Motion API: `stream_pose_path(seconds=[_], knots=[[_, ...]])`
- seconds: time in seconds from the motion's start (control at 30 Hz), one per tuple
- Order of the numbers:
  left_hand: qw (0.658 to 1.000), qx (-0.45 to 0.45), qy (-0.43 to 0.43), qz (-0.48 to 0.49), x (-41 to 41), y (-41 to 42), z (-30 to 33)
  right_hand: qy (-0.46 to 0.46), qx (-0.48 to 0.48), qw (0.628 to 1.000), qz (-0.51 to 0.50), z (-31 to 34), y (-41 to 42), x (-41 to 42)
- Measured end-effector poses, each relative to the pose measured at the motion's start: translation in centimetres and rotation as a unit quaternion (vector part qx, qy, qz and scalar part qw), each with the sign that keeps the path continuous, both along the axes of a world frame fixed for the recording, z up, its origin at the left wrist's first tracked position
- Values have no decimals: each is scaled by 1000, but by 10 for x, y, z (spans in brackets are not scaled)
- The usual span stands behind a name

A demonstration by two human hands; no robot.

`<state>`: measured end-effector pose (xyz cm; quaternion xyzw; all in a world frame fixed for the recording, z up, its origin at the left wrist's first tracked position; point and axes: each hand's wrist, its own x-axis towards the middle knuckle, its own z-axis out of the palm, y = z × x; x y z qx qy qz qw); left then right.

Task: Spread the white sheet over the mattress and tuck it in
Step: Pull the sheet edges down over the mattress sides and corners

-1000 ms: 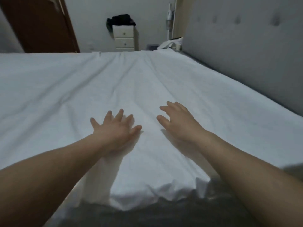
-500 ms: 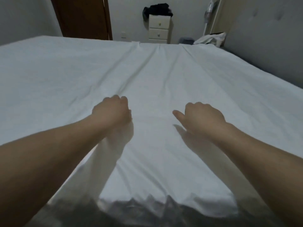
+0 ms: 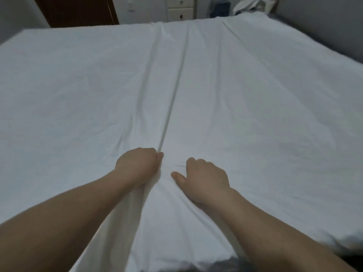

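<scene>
- Under both hands lies the white sheet, spread across the whole top of the mattress, which shows only as a dark strip at the near right corner below the right forearm
- A second ago both palms lay flat with fingers fanned; now the left hand is curled into a fist bunching cloth at the near end of the long ridge, and the right hand has its fingers bent down into the fabric, thumb out to the side, gripping a fold
- That ridge, running from the left knuckles away to the far edge, has grown sharper and tauter, so the step looks like pulling slack toward the near edge rather than smoothing
- Spreading seems nearly done; tucking has not begun, since the near hem hangs loose below the wrists
- Beyond the fingertips the sheet is open all the way to the far edge; past that stand a dark door and a white drawer unit
- Right of the right hand the padded headboard closes that side, so room for tucking looks tight there
- Left of the left hand the sheet runs flat to a free edge
</scene>
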<state>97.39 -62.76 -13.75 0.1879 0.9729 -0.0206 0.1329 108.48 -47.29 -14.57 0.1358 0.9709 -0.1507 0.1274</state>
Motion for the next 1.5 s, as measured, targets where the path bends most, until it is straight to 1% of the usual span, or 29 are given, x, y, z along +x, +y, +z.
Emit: stream_pose_path(seconds=[0.1, 0.17, 0.27, 0.3, 0.33, 0.4, 0.43, 0.5, 0.53, 0.6, 0.67, 0.7, 0.73, 0.8, 0.83, 0.9, 1.0, 1.03, 1.07, 1.1, 1.13, 1.17, 1.2, 1.27, 1.4, 1.47, 1.5], knots=[[999, 30, -9, -20, -4, -9, -1, -21, -7, 999, -30, 2, 0, -2], [996, 79, 7, -29, -3, -15, 2, -7, 2, 999, -49, -1, -4, 0], [987, 102, 110, -50, 0, -35, 4, 40, 23, 996, -80, -8, -12, 11], [985, 104, 131, -33, 3, -47, 4, 60, 30, 994, -87, -7, -18, 14], [987, 91, 131, 1, 4, -59, 3, 69, 34, 993, -94, -8, -21, 17], [991, 34, 117, 54, 18, -85, 1, 72, 41, 990, -113, -8, -32, 33], [993, 5, 105, 57, 25, -97, 0, 73, 42, 989, -123, -3, -40, 38], [996, -37, 70, 29, 40, -124, 0, 72, 22, 988, -132, 9, -68, 46], [997, -38, 61, 5, 45, -130, -2, 82, 16, 988, -127, 14, -81, 50], [997, -22, 58, -45, 51, -132, -5, 99, 15, 990, -95, 18, -111, 54], [993, -18, 75, -86, 57, -134, -9, 86, 18, 994, -64, 11, -138, 58], [992, -17, 83, -90, 56, -137, -7, 81, 19, 995, -56, 5, -148, 62], [992, -14, 86, -87, 53, -145, -2, 88, 20, 994, -56, 1, -154, 66], [996, -4, 75, -50, 41, -164, 14, 105, 0, 991, -78, -8, -154, 74], [998, 12, 59, -26, 36, -174, 20, 105, -9, 991, -87, -11, -150, 78], [998, 44, 50, -12, 34, -186, 23, 89, -6, 992, -90, -13, -144, 83], [987, 125, 98, -1, 50, -198, 11, 75, 19, 992, -102, -4, -150, 82], [986, 130, 105, 15, 55, -203, 4, 75, 23, 991, -112, -2, -153, 82], [991, 106, 82, 20, 59, -210, -3, 68, 29, 990, -116, -1, -153, 83], [996, 76, 39, 16, 63, -219, -10, 48, 37, 992, -113, -2, -152, 87], [999, 52, 8, 4, 67, -231, -18, 16, 44, 993, -110, -6, -149, 92], [999, 40, -4, -7, 69, -242, -24, -13, 48, 992, -115, -11, -144, 98], [999, 38, -1, -12, 69, -256, -31, -30, 51, 990, -127, -15, -141, 105], [999, 51, 15, -8, 65, -282, -34, -34, 51, 987, -152, -16, -134, 111], [999, 32, 1, 9, 57, -321, -28, -65, 45, 981, -177, -3, -136, 105], [999, 44, -5, 18, 57, -327, -20, -49, 44, 978, -200, 5, -151, 96], [997, 64, 1, 38, 61, -329, -14, -28, 53, 979, -193, 9, -165, 91]])
